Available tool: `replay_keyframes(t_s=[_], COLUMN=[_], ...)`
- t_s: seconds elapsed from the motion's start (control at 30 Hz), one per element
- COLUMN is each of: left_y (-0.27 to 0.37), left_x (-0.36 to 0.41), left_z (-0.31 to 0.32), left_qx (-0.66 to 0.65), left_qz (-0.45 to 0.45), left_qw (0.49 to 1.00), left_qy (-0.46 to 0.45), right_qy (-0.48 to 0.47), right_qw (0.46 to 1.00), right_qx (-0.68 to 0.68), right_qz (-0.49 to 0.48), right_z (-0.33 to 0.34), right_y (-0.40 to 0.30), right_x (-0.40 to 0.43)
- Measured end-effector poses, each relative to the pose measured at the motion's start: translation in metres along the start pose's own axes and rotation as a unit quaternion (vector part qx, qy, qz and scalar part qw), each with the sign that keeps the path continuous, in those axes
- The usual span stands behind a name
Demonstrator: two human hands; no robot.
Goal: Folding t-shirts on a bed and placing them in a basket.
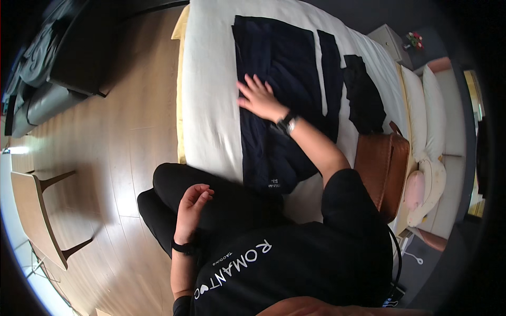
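A dark navy garment, which looks like a pair of trousers, lies spread on the white bed cover. A long narrow gap parts its right-hand strip from the wider part, and small light print marks its near end. My right hand rests palm down near its left edge with the fingers spread; a dark watch is on that wrist. Above my black-clad thigh, my left hand is loosely curled with nothing visible in it, and a black band circles its wrist.
On the bed's right lie a black cloth item and a brown leather bag. Pillows and a pink-and-cream plush toy line the headboard. Wooden floor lies leftward, with a chair and a dark sofa. A nightstand stands beyond.
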State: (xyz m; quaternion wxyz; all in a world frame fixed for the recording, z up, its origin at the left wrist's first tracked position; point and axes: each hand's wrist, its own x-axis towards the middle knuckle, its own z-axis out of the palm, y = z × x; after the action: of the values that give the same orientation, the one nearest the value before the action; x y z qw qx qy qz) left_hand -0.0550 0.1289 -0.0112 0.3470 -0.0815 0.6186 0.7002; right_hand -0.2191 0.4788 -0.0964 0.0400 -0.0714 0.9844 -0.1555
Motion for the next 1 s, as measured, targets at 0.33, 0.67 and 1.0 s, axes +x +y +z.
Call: replay_keyframes(t_s=[0.33, 0.67, 1.0], left_y=[-0.021, -0.04, -0.051], left_x=[-0.022, -0.055, -0.059], left_z=[0.033, 0.021, 0.013], left_qx=[0.031, 0.065, 0.079], left_qz=[0.039, 0.084, 0.062], left_qw=[0.997, 0.992, 0.994], left_qy=[-0.06, -0.07, -0.049], right_qy=[0.366, 0.336, 0.322], right_qw=[0.887, 0.544, 0.615], right_qx=[0.093, 0.637, 0.681], right_qz=[0.265, 0.431, 0.233], right_z=[-0.01, 0.014, -0.004], right_y=[0.032, 0.097, -0.015], right_x=[-0.248, -0.271, -0.201])
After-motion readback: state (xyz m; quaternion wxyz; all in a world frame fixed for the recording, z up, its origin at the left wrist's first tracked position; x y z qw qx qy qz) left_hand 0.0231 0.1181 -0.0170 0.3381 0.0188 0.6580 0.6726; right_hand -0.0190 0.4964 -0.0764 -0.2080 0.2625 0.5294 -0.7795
